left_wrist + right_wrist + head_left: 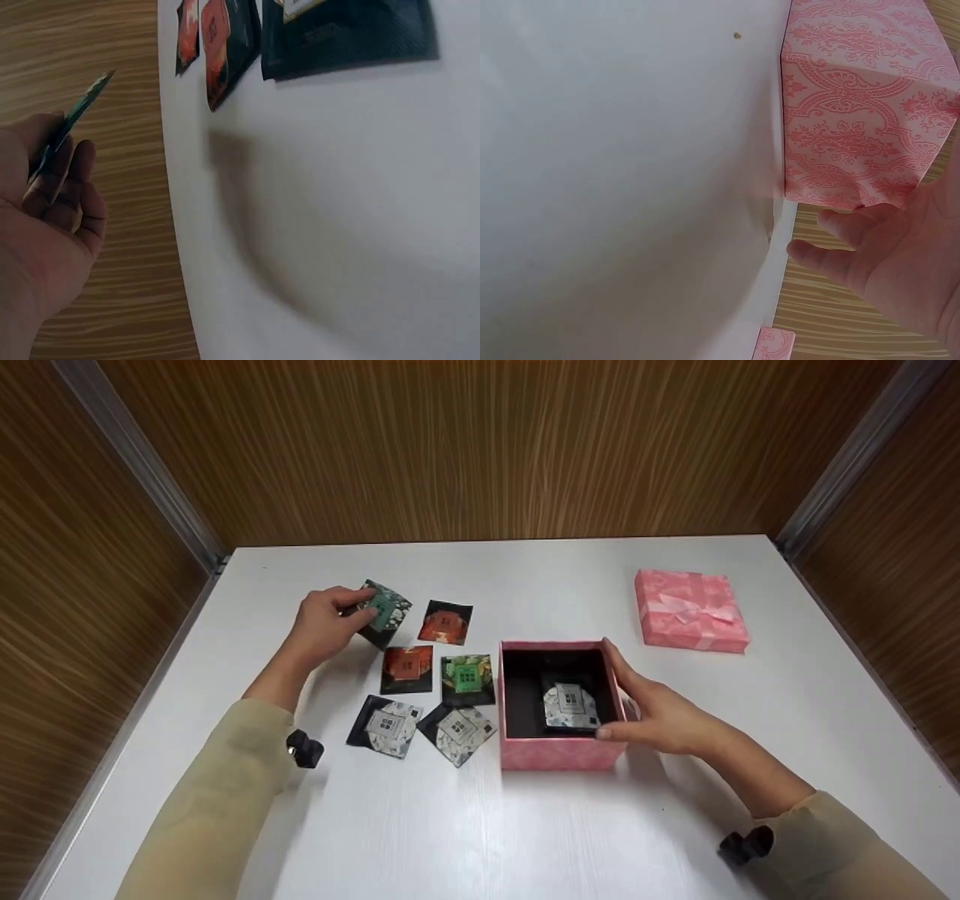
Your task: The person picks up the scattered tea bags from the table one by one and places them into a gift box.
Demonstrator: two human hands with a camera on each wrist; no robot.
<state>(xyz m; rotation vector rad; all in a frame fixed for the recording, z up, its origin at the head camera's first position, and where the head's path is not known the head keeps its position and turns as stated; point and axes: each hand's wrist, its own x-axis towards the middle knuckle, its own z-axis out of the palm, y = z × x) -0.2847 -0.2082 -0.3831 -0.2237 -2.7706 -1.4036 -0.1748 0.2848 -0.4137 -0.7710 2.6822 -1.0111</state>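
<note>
On the white table (525,825), toward 10 o'clock from the centre: left hand (324,624) raised just off the surface, fingers and thumb pinching a teal-patterned packet (385,612) by one corner, packet tilted up on edge. In the left wrist view, the same packet (71,120) seen edge-on between curled fingers (66,187). At 4 o'clock from that hand, five more packets flat in a loose cluster: two orange (445,622) (407,667), one green (467,678), two pale (387,725) (459,730). Right of centre: right hand (660,712) laid against the right wall of the open pink box (559,751), fingers fairly straight, thumb over the near rim. Inside the box, one pale packet (570,706) on the dark lining. At 1 o'clock from the box, well apart: pink lid with bow (690,611).
</note>
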